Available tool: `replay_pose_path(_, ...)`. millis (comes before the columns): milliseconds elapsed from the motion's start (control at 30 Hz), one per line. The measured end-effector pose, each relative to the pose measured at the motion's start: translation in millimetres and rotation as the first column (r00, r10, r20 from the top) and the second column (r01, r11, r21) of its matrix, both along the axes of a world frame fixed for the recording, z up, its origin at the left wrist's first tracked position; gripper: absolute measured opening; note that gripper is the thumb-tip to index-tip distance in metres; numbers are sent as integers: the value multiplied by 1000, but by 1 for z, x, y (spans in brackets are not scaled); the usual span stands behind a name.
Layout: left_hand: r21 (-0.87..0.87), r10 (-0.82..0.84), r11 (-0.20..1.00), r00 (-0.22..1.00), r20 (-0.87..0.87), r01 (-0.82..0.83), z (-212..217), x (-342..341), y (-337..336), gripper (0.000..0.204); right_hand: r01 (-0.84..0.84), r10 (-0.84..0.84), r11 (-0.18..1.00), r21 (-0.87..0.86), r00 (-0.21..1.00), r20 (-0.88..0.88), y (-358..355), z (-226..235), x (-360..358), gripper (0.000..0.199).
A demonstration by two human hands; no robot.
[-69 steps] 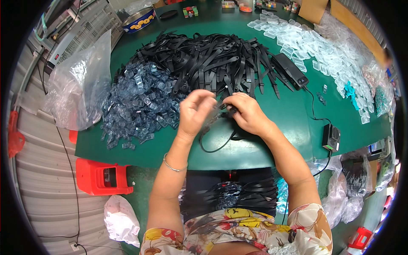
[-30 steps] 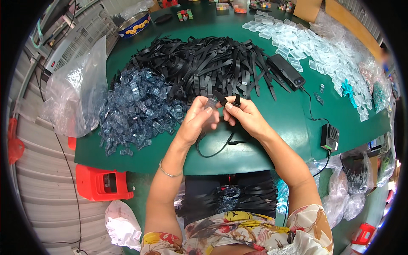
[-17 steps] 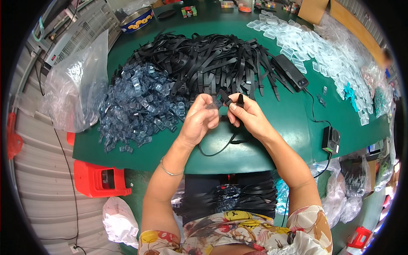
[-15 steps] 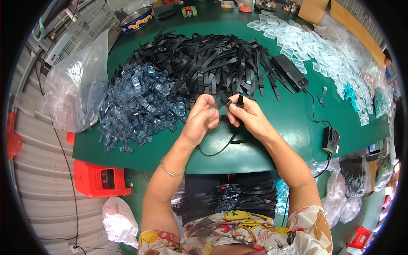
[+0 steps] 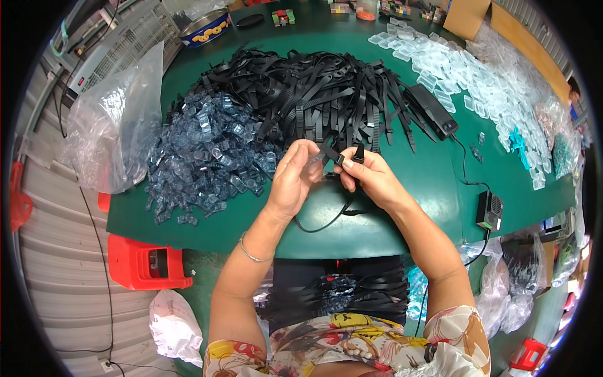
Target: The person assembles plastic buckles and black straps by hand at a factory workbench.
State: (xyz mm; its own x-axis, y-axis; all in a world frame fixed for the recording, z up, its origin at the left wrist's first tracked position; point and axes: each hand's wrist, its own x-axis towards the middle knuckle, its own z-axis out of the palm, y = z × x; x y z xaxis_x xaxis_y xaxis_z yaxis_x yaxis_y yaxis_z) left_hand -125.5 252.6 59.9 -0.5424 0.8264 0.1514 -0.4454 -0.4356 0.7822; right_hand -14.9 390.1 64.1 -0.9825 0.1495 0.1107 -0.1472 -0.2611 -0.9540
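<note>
Over the near middle of the table, both my hands meet at a black ribbed strap [image 5: 331,154]. My right hand [image 5: 375,181] pinches it between thumb and fingers, and a black end piece sticks up above those fingers. My left hand [image 5: 291,182] is closed at the strap's other side, around a small translucent bluish plastic piece [image 5: 316,160] partly hidden by the fingers. Beyond my hands lies a big pile of black straps [image 5: 301,81]. Left of my left hand is a heap of translucent blue-grey plastic buckles [image 5: 207,157].
Clear plastic cases [image 5: 483,88] spread along the green table's [image 5: 402,235] right side. A black device [image 5: 430,110] is wired to an adapter [image 5: 489,210]. A plastic bag [image 5: 113,119] stands at left, a round tin [image 5: 205,28] behind, a red stool [image 5: 144,264] below. Straps lie across my lap [image 5: 339,292].
My hands stay at nearly the same place. The strap between them has tilted slightly, and a little more of it shows beside my left fingers. The view has shifted slightly.
</note>
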Motion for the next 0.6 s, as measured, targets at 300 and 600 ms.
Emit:
replay_pose_path(300,137,-97,987,993,73,86,1,-1,-4,14,-72,76,995,-72,996,54,-6,1,-1,18)
replay_pose_path(600,107,-47,994,994,101,36,5,10,-1,10,-113,115,993,-26,990,87,-2,-4,-3,18)
